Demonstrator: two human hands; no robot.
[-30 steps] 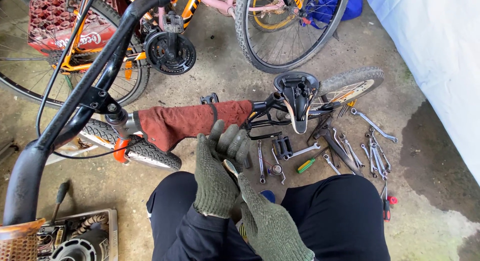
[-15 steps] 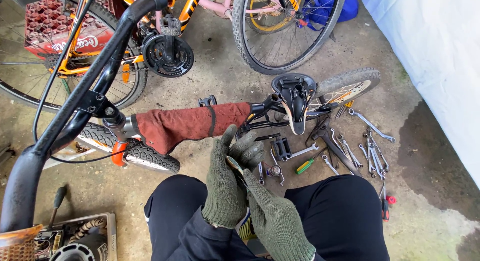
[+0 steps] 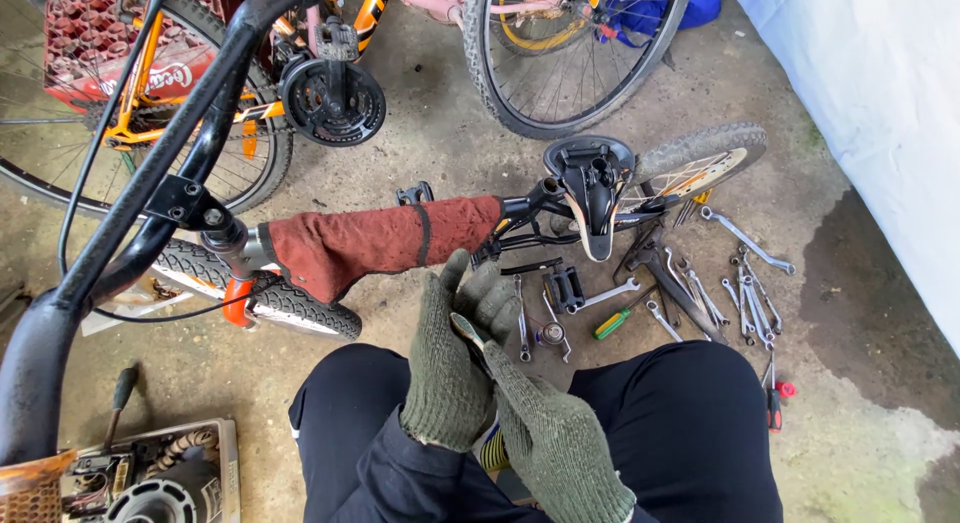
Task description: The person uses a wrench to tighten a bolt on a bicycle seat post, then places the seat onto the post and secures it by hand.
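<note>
Both my hands wear green knit gloves and meet above my knees. My left hand stands upright, thumb up, its fingers curled over the tips of my right hand, which reaches up from below. A small pale spot shows where they meet; I cannot tell whether it is an object. Just beyond the hands a dark red cloth is wrapped round the frame of a small bicycle lying on the ground, whose black saddle is turned underside up.
Several spanners, a green-handled screwdriver and red-handled pliers lie on the concrete to the right. A black bicycle frame crosses at left. Behind are an orange bicycle, a pink one, a red crate. White sheet at right.
My hands stay together and have drifted slightly to the right; the left fingers have curled a little more. Nothing on the ground has moved.
</note>
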